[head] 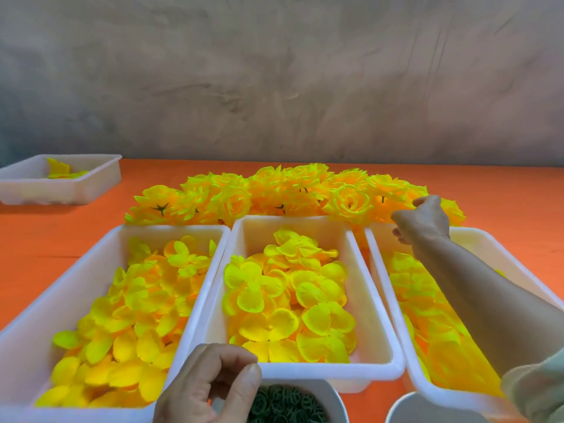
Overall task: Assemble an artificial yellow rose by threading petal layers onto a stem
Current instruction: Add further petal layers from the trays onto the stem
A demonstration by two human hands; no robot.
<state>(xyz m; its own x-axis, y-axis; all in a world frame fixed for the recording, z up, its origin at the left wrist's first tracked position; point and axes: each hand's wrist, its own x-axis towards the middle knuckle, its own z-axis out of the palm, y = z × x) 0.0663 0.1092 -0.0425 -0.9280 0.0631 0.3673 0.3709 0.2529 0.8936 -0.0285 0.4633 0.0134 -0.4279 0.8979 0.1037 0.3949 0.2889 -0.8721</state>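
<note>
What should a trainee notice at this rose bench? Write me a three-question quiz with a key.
1. True or false: the finished roses lie on the table behind the near trays, not inside them.
2. The cup beside the left hand holds: A yellow petals; B dark green rings; C stems.
3. Which hand reaches out to the finished roses?
Key: 1 true; 2 B; 3 the right hand.
</note>
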